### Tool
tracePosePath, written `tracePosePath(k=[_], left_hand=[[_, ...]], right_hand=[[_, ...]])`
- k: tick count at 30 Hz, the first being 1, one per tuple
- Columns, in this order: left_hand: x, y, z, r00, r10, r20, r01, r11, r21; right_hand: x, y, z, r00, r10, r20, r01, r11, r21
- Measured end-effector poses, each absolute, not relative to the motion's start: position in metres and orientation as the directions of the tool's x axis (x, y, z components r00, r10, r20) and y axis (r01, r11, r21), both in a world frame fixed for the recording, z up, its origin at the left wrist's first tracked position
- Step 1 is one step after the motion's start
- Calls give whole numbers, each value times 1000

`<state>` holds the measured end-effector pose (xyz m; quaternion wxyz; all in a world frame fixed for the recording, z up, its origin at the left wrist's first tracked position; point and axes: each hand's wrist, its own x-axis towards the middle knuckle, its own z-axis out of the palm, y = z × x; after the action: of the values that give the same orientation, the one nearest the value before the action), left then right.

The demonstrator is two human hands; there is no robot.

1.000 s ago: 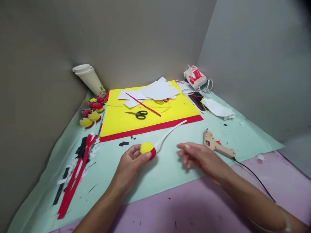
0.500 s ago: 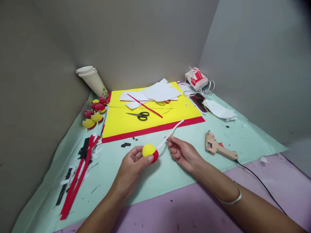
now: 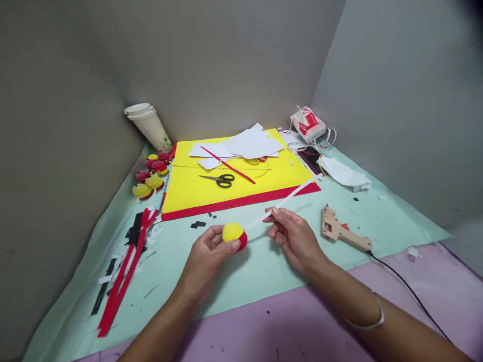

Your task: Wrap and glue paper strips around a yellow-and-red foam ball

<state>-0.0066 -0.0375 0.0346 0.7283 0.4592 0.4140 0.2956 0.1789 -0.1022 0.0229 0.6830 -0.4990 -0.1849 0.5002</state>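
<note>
A small yellow and red ridged paper ball sits between the thumb and fingers of my left hand, above the green sheet. My right hand pinches a narrow white paper strip partway along its length. One end of the strip reaches the ball's right side; whether it is fixed there I cannot tell. The other end sticks out up and to the right, over the board's red edge. A beige glue gun lies to the right of my right hand, apart from it.
Beyond my hands are black scissors, white paper pieces and a yellow board. At left lie red strips, black scraps and several small red and yellow pieces near a tilted white cup. A cord trails from the glue gun.
My right hand has moved a little to the right along with the white strip, which now stretches straighter and farther out. My left hand keeps its hold on the ball. The view has shifted slightly.
</note>
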Motion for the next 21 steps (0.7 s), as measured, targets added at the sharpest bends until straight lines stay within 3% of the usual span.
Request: tracePosePath(k=[7,21], left_hand=[[-7,-37,36,455,828,-327,-50,390,920],[-7,-36,37,450,832,-325,-51,387,921]], right_hand=[[170,-112,36,426,887,-175,-364,-9,-931],[160,-124,43,343,922,-177,-331,-58,-942]])
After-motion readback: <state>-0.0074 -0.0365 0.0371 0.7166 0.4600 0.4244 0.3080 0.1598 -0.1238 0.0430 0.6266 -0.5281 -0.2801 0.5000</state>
